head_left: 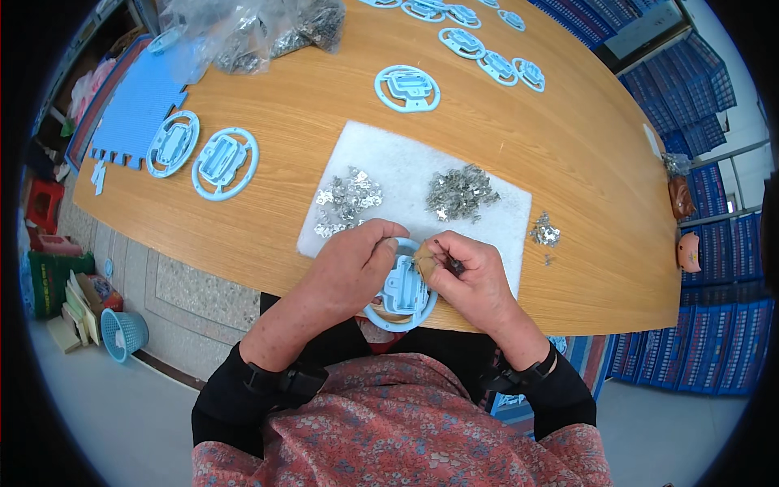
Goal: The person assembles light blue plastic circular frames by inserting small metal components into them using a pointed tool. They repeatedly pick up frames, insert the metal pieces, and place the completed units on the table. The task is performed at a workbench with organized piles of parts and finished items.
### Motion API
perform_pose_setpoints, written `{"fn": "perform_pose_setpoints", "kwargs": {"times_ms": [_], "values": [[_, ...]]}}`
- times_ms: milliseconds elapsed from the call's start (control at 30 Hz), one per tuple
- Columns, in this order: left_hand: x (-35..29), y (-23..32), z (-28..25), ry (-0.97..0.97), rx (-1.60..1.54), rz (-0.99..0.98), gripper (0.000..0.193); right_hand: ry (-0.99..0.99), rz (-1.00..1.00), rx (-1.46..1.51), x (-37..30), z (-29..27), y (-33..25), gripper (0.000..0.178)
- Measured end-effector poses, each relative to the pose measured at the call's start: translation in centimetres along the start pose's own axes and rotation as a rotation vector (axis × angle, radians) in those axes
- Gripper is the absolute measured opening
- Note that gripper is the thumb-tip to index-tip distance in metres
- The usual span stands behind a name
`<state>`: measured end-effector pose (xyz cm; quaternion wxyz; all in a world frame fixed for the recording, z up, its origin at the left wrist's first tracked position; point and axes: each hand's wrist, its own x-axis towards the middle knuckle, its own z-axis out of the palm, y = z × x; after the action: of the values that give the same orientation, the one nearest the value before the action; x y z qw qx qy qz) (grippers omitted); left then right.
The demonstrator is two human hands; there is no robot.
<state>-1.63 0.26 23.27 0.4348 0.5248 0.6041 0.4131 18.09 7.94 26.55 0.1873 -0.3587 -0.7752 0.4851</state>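
A light blue plastic toy steering wheel (403, 290) lies at the table's near edge, partly over the front of a white felt pad (406, 154). My left hand (355, 264) is closed on its upper left rim, thumb and fingers pinching it. Over the upper right rim, my right hand (473, 280) has its fingers curled round a small dark object (453, 264) whose kind I cannot make out. A tan covering (424, 262) wraps a fingertip there. Beyond my hands, two piles of small metal pieces rest on the pad: a shiny left pile (350, 195) and a greyer right pile (462, 193).
Two more wheels (225, 164) stand at the left by a blue foam mat (142, 101). Another wheel (407, 88) lies beyond the pad, with several farther back. Clear bags of metal parts (276, 36) sit far left. A few loose metal pieces (544, 230) lie right of the pad.
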Motion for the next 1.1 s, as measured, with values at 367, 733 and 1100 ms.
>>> {"fn": "perform_pose_setpoints", "kwargs": {"times_ms": [367, 733, 1100], "values": [[0.1, 0.5, -0.2, -0.011, -0.012, -0.04, 0.029, 0.021, 0.001, 0.018, 0.0, 0.1, 0.1, 0.013], [0.1, 0.4, -0.1, -0.005, 0.001, -0.057, 0.027, 0.044, -0.464, -0.591, -1.2, 0.1, -1.6, 0.035], [0.1, 0.0, 0.2, 0.011, -0.01, -0.029, 0.027, -0.04, -0.151, -0.576, -2.2, -0.9, -2.6, 0.042]]}}
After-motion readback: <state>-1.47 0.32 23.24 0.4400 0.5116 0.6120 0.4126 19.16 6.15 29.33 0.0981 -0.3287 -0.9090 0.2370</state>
